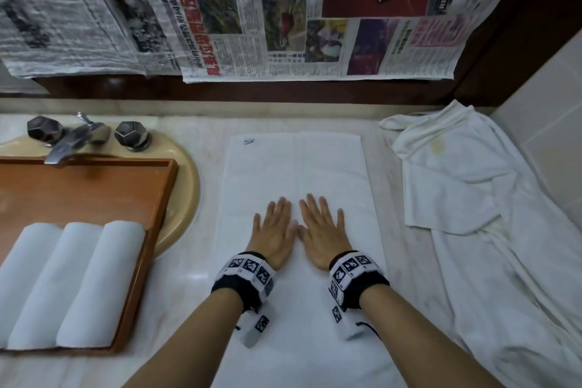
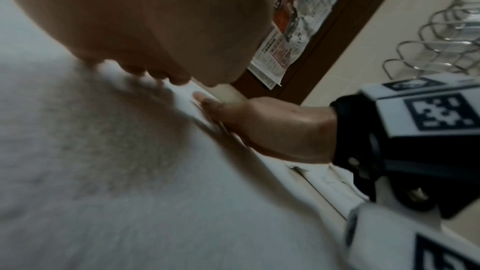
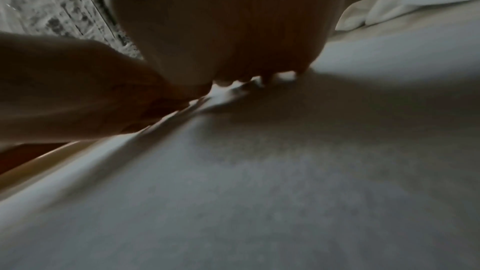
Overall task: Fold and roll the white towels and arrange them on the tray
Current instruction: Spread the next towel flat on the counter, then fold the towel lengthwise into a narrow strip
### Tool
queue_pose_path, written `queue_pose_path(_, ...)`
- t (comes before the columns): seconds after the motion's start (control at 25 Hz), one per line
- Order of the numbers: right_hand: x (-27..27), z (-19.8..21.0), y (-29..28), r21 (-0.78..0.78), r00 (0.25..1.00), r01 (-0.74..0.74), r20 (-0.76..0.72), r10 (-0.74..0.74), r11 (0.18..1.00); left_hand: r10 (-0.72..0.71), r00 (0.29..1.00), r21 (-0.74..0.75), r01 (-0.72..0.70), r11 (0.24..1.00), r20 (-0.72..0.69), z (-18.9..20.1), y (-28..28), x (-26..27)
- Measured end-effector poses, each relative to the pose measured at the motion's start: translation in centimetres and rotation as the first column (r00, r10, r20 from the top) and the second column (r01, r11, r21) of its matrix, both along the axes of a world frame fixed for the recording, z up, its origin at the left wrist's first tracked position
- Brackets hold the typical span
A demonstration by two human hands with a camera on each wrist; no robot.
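Where hands [image 1: 297, 230] press, flat terry towel [image 1: 296, 167]

The head camera looks steeply down from above the counter [image 1: 176, 287], facing the far wall and its newspapers [image 1: 283, 25], taking in the flat towel [image 1: 296, 173], the tray [image 1: 151, 230] at the left and the crumpled cloth [image 1: 466, 198] at the right. The left wrist camera sits low, very close over the towel [image 2: 116, 182], looking along the left hand [image 2: 145, 17] toward the right hand [image 2: 272, 128]. The right wrist camera, equally low and dim, looks under the right hand [image 3: 228, 24]. All three share the towel
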State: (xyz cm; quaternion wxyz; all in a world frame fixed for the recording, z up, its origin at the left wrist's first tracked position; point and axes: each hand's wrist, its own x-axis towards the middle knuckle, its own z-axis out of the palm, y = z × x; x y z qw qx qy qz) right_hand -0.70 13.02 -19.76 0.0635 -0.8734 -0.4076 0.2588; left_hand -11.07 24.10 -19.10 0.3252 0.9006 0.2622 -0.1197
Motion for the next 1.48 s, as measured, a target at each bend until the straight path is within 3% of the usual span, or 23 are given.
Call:
queue_pose_path(0.08,2.1,-0.7,-1.3,-0.029,0.999,0.021,0.026,-0.020,0.999,0.002,1.000,0.022,-0.002,1.000,-0.012,-0.8,1.9,0.0)
queue_pose_path(0.2,5.5,-0.7,-3.4,-0.180,0.950,0.313,0.035,-0.312,0.933,0.352,0.927,0.101,-0.341,0.934,-0.129,-0.9,6.1,-0.8)
queue_pose_path(0.28,6.0,0.1,-1.3,-0.161,0.912,0.406,0.019,-0.409,0.900,0.336,0.933,0.034,-0.335,0.942,-0.130,0.1,5.7,0.9)
queue_pose_path(0.36,5.5,0.3,1.7,-0.024,0.970,0.242,0.012,-0.242,0.970,0.149,0.988,-0.048,-0.151,0.987,-0.035,0.3,3.5,3.7)
queue_pose_path(0.44,5.8,-0.4,2.3,0.009,0.999,0.026,0.019,-0.026,1.000,0.048,0.999,-0.004,-0.048,0.999,-0.001,-0.5,3.2,4.5)
queue_pose_path(0.52,7.7,-0.9,0.7,-0.059,0.992,0.118,0.041,-0.116,0.991,0.162,0.985,0.086,-0.157,0.984,-0.051,-1.3,5.2,3.5)
queue_pose_path(0.6,9.6,-0.5,-0.5,-0.175,0.950,0.311,0.082,-0.300,0.934,0.400,0.907,0.142,-0.382,0.913,-0.133,-1.1,7.2,2.7)
queue_pose_path(0.68,10.0,0.5,1.1,-0.165,0.932,0.363,0.064,-0.357,0.917,0.496,0.857,0.087,-0.488,0.868,-0.143,0.1,7.3,4.7)
queue_pose_path(0.8,9.2,0.7,4.7,-0.028,0.999,0.050,0.010,-0.050,0.998,0.282,0.959,-0.090,-0.281,0.956,0.003,0.5,4.3,9.9)
queue_pose_path(0.88,9.8,-0.2,4.6,-0.040,0.998,-0.055,-0.005,0.055,0.998,0.176,0.984,-0.080,-0.173,0.982,0.039,-0.5,4.4,10.6)
queue_pose_path(0.96,11.4,-1.2,3.0,-0.078,0.996,0.086,0.036,-0.084,0.993,0.210,0.977,0.059,-0.209,0.976,-0.025,-1.7,6.8,9.0)
queue_pose_path(1.0,12.1,-1.3,2.4,-0.113,0.983,0.183,0.048,-0.178,0.977,0.305,0.950,0.106,-0.297,0.949,-0.065,-2.0,8.0,8.0)
queue_pose_path(1.08,12.7,-0.8,2.3,-0.180,0.940,0.340,0.048,-0.337,0.923,0.528,0.839,0.100,-0.519,0.849,-0.129,-1.3,9.8,7.3)
queue_pose_path(1.12,12.4,-0.4,3.1,-0.181,0.931,0.365,0.045,-0.363,0.913,0.554,0.821,0.080,-0.548,0.832,-0.140,-0.7,9.9,7.9)
queue_pose_path(1.16,11.9,-0.2,4.2,-0.155,0.939,0.343,0.043,-0.340,0.927,0.503,0.856,0.068,-0.499,0.864,-0.121,-0.2,9.5,8.8)
queue_pose_path(1.24,11.0,-0.2,6.0,-0.076,0.989,0.145,0.041,-0.142,0.986,0.227,0.972,0.050,-0.225,0.973,-0.061,-0.3,7.8,10.9)
queue_pose_path(1.32,11.5,-0.5,6.5,-0.055,1.000,-0.021,0.020,0.022,0.998,0.010,0.999,0.081,-0.006,0.997,-0.048,-1.1,7.8,11.1)
queue_pose_path(1.48,15.5,-0.5,4.7,-0.124,0.985,0.171,0.045,-0.167,0.977,0.118,0.987,0.169,-0.098,0.981,-0.110,-1.8,12.4,8.3)
